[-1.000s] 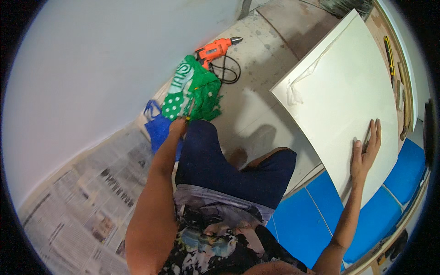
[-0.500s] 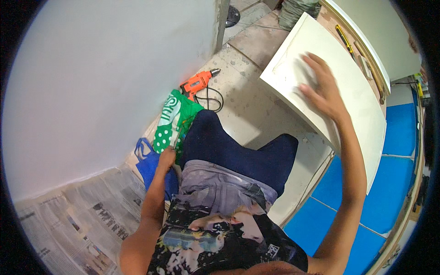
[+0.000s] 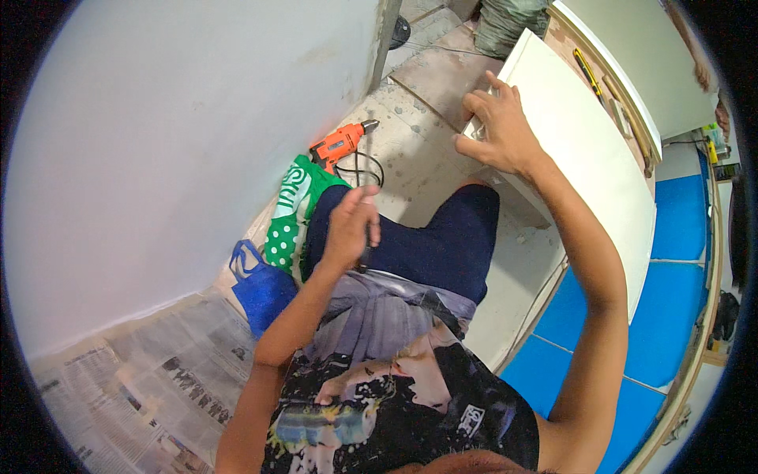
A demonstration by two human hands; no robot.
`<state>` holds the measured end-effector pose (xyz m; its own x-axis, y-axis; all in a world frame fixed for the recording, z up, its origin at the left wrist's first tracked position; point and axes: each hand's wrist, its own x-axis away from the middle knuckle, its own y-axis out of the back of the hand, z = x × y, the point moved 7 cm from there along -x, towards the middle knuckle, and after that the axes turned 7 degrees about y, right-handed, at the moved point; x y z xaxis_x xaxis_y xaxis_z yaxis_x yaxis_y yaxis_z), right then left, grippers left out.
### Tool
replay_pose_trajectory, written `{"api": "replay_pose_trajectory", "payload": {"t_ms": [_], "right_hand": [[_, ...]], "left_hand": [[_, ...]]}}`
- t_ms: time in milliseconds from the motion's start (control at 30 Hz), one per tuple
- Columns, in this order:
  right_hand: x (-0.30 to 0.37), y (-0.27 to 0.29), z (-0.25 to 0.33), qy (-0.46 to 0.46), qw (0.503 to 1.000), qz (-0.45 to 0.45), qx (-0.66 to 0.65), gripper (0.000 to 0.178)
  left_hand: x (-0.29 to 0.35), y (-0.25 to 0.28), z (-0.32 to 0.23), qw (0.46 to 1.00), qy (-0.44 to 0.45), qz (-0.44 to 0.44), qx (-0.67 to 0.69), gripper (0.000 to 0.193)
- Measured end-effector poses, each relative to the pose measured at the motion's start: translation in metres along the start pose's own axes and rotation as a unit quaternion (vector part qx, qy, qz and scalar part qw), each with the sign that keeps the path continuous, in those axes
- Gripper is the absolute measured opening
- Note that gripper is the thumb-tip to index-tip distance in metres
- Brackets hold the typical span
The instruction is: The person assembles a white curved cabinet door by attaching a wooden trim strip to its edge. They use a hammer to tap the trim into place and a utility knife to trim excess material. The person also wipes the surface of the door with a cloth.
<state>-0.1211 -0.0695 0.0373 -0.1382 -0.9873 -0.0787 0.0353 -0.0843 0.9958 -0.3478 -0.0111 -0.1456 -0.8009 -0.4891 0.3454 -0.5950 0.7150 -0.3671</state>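
My left hand (image 3: 353, 227) is raised over my left thigh, fingers curled around a slim tool with a thin upright shaft and a dark handle (image 3: 365, 257); it resembles a screwdriver, but blur hides its exact kind. At the left corner of a white board (image 3: 584, 142), my right hand (image 3: 503, 130) bends its fingers and thumb around the edge, covering the corner. Below the board's near edge a pale side piece (image 3: 525, 199) shows. Beside my left knee lies a green bag with white dots (image 3: 286, 237), partly hidden by my leg.
An orange power drill (image 3: 338, 147) with a black cord rests on the floor by the wall. A blue bag (image 3: 264, 292) and newspaper sheets (image 3: 158, 379) lie at left. Beyond the board are a yellow utility knife (image 3: 587, 71) and wood strips. Blue panels (image 3: 671, 316) lie at right.
My left hand has come up and right from the green bag, with the slim tool in it. My right hand has moved left from the board's face to its corner. The board has shifted slightly.
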Motion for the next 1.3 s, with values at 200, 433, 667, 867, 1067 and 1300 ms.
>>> {"api": "replay_pose_trajectory", "payload": {"t_ms": [200, 433, 667, 867, 1067, 1300], "right_hand": [[-0.016, 0.007, -0.006, -0.017, 0.993, 0.043, -0.109, 0.055], [-0.025, -0.004, -0.078, 0.048, 0.998, -0.036, -0.03, 0.079], [-0.029, -0.005, -0.072, 0.008, 0.997, 0.026, -0.069, 0.109], [-0.024, -0.007, -0.083, 0.0, 0.996, -0.011, -0.088, 0.131], [-0.029, -0.004, -0.077, 0.0, 0.995, -0.048, -0.087, 0.145], [-0.028, -0.005, -0.078, 0.019, 0.997, -0.04, -0.067, 0.146]], "left_hand": [[-0.001, -0.069, -0.033, 0.996, -0.041, 0.069, 0.034, 0.058], [0.003, -0.101, -0.051, 0.987, 0.023, 0.161, 0.016, 0.051], [-0.002, -0.114, -0.055, 0.988, -0.074, 0.134, -0.035, 0.049], [-0.017, -0.103, -0.071, 0.99, -0.043, 0.135, -0.009, 0.05], [-0.036, -0.115, -0.074, 0.989, -0.04, 0.138, -0.029, 0.049], [-0.016, -0.122, -0.061, 0.989, -0.103, 0.101, -0.028, 0.05]]}}
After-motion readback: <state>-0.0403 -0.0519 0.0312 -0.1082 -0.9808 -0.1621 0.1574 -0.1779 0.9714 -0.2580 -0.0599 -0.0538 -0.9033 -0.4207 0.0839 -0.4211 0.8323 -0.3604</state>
